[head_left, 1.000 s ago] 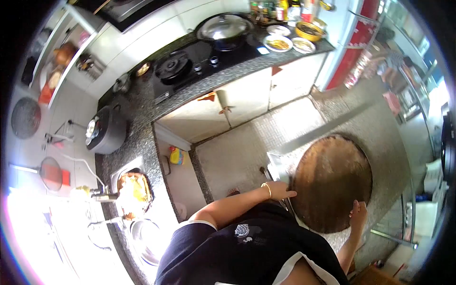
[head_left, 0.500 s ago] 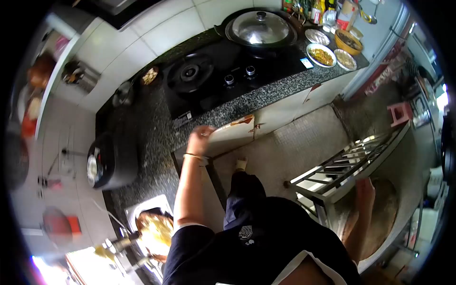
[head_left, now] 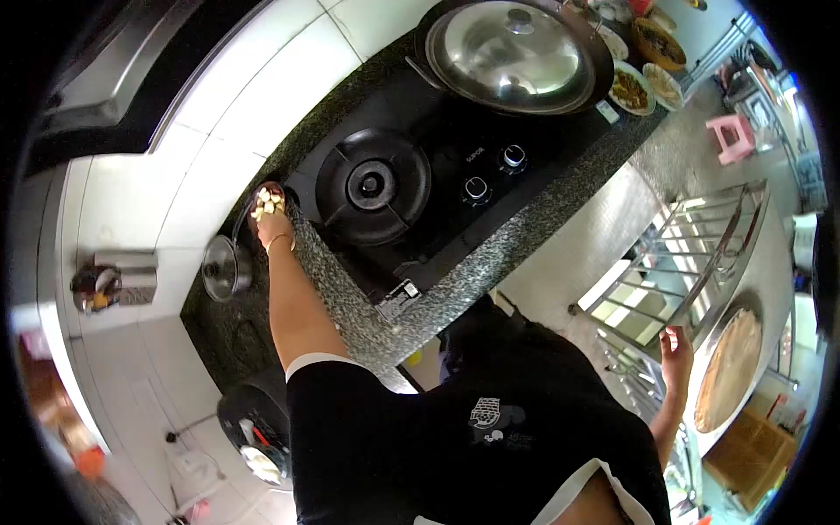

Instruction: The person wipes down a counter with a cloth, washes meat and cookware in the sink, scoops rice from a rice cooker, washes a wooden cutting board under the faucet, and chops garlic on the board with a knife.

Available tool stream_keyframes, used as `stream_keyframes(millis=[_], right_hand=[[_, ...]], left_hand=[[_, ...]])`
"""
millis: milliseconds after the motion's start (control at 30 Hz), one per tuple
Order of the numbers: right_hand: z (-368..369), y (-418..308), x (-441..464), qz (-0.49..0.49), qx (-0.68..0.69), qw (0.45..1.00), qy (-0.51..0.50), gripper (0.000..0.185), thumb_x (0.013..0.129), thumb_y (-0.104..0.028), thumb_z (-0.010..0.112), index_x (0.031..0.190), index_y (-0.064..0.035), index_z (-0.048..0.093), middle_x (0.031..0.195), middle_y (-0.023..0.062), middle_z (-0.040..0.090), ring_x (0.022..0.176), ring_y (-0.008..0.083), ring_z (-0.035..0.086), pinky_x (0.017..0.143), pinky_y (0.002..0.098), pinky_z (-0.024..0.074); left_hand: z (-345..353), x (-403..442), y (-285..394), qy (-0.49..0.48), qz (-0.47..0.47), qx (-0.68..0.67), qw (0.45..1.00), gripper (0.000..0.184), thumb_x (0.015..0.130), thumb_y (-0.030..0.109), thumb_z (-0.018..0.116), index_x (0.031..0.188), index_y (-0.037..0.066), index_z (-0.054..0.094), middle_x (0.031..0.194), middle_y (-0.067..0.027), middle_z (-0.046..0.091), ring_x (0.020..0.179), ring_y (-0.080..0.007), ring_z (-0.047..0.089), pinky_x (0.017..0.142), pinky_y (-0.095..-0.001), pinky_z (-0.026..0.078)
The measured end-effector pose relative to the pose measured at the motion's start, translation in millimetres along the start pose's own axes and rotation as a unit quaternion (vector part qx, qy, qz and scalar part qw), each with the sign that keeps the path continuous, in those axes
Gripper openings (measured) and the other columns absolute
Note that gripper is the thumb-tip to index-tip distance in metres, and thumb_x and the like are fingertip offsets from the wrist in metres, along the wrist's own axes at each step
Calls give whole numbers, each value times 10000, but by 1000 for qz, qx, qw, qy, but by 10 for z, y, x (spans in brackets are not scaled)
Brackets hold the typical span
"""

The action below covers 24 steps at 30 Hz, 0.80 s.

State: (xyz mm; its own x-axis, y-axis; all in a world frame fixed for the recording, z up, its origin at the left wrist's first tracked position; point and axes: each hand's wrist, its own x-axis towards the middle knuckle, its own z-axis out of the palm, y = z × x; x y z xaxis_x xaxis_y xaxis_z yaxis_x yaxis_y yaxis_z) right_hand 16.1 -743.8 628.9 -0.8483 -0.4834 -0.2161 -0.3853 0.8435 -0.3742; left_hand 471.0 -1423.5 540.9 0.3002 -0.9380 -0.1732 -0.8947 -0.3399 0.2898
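My left hand (head_left: 275, 227) reaches to the back corner of the counter and its fingers are wrapped at the edge of a small dark bowl (head_left: 278, 192) of pale chopped pieces (head_left: 268, 201). Left of it stands a small lidded pot (head_left: 220, 269); right of it lies the black burner (head_left: 372, 185). My right hand (head_left: 675, 350) hangs at the right with its fingers curled and nothing visible in them, between the metal rack and a round wooden board (head_left: 729, 370) on a table.
A large wok with a domed lid (head_left: 512, 57) sits on the black cooktop (head_left: 437, 223). Plates of food (head_left: 631, 88) stand beside it. A metal rack (head_left: 674, 271) is at the right, a pink stool (head_left: 731, 138) beyond, a dark cooker (head_left: 254, 420) at lower left.
The view has turned toward the stove. My left hand has moved from beside the board to the bowl in the counter corner. My right hand has come away from the board.
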Motion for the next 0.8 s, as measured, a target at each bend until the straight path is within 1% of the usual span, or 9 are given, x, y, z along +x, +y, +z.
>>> stream_keyframes(millis=[33, 133, 200, 267, 400, 600, 667, 733, 800], right_hand=[[61, 37, -62, -6, -17, 1000, -7, 221, 872, -247, 571, 965, -47, 570, 883, 147, 632, 833, 306, 612, 713, 377, 467], [206, -27, -241, 15, -29, 999, -17, 225, 867, -269, 578, 944, -58, 568, 859, 145, 624, 817, 336, 600, 699, 389, 458], [334, -15, -290, 42, -26, 998, -31, 232, 863, -277, 584, 940, -58, 570, 858, 149, 624, 818, 357, 594, 703, 401, 458], [435, -112, -318, 86, -39, 995, -35, 209, 855, -216, 600, 943, -29, 569, 877, 173, 625, 847, 333, 598, 733, 388, 456], [615, -356, -288, 55, -88, 993, -56, 205, 856, -217, 600, 948, -35, 579, 901, 167, 635, 860, 331, 611, 731, 383, 468], [687, -795, -74, 60, -3, 994, -88, 150, 849, -142, 608, 940, -31, 563, 876, 155, 635, 836, 302, 620, 705, 343, 471], [660, -890, 5, 86, -12, 991, -104, 136, 849, -125, 608, 945, -40, 565, 874, 144, 633, 834, 295, 620, 715, 335, 472], [670, -901, 47, -11, -46, 997, -55, 166, 843, -174, 624, 926, -41, 571, 827, 139, 628, 753, 270, 624, 658, 343, 472], [682, -916, 86, -23, -55, 997, -55, 163, 840, -169, 625, 929, -43, 573, 834, 138, 628, 751, 274, 622, 657, 345, 471]], left_hand=[[33, 150, 6, -32, -22, 2, 999, 399, 920, 300, 449, 1230, 54, 501, 1240, -200, 519, 1080, -361, 545, 786, -461, 497], [184, 428, -47, 11, 77, 135, 988, 396, 894, 222, 460, 1230, 14, 487, 1298, -177, 476, 1142, -330, 508, 928, -438, 441], [31, 353, 83, -35, 84, 171, 981, 611, 855, 216, 551, 1405, 214, 287, 1415, -102, 352, 1227, -306, 434, 955, -449, 413], [16, 483, 35, -42, 94, 229, 968, 634, 879, 241, 511, 1433, 278, 205, 1429, -95, 333, 1235, -307, 423, 934, -462, 425], [154, 1033, -256, -26, 171, 231, 958, 609, 895, 239, 475, 1437, 262, 197, 1399, -117, 381, 1151, -334, 497, 912, -464, 432], [125, 1082, -307, -29, 249, 105, 962, 568, 892, 225, 504, 1403, 180, 261, 1114, -199, 602, 943, -365, 594, 763, -448, 485], [103, 1063, -271, -34, 247, 99, 963, 501, 884, 217, 513, 1343, 157, 319, 1118, -185, 588, 926, -365, 595, 748, -448, 483], [140, 1095, -300, -39, 244, 96, 964, 437, 876, 208, 523, 1282, 135, 378, 1121, -172, 574, 910, -364, 595, 733, -449, 481], [152, 1139, -294, -15, 316, 92, 944, 315, 863, 217, 534, 1142, 112, 431, 1123, -142, 503, 878, -373, 588, 710, -462, 472]])
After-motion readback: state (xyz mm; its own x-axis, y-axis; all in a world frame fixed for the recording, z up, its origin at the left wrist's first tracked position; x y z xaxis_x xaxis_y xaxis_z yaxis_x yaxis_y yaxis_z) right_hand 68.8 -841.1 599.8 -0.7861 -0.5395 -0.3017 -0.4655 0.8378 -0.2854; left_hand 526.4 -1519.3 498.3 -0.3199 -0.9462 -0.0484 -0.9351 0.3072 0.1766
